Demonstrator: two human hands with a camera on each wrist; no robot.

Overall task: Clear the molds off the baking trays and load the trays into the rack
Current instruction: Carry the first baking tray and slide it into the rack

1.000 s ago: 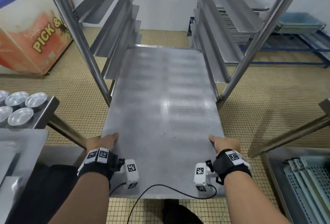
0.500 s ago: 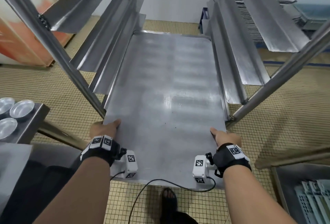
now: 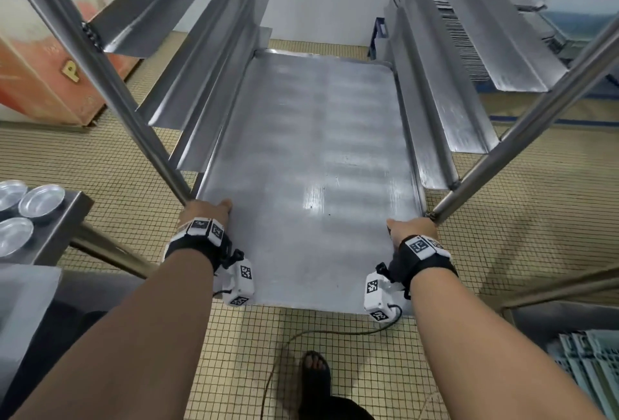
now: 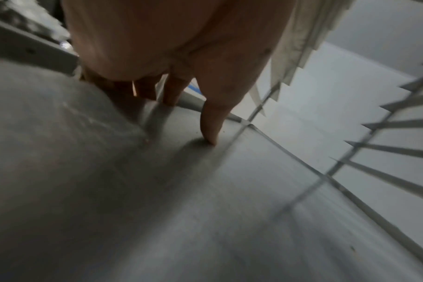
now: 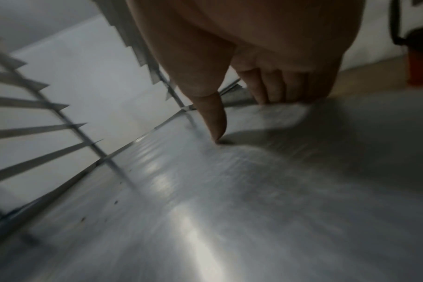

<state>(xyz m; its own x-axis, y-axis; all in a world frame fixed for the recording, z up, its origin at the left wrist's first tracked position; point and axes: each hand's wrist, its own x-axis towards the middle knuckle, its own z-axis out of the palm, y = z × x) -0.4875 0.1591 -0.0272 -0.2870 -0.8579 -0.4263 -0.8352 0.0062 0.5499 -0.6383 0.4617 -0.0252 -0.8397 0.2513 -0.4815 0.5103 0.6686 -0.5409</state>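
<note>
A bare steel baking tray [image 3: 311, 158] lies between the rack's [image 3: 214, 61] side rails, most of its length inside, its near end sticking out toward me. My left hand [image 3: 207, 211] grips the tray's left edge beside the front left post, thumb on top [image 4: 211, 122] and fingers curled under the rim. My right hand [image 3: 410, 228] grips the right edge by the front right post the same way, thumb pressed on the tray [image 5: 216, 122]. Round metal molds [image 3: 42, 200] sit on a steel table at the left.
Angled rack rails [image 3: 445, 61] run above the tray on both sides. The rack's front posts [image 3: 110, 84] slant close to both wrists. A red box [image 3: 43, 77] stands far left, stacked trays [image 3: 465, 37] far right, pale crates [image 3: 589, 372] at lower right. Tiled floor lies below.
The tray has slid deeper into the rack, and both hands have moved forward with it up to the front posts. My head has come closer to the rack.
</note>
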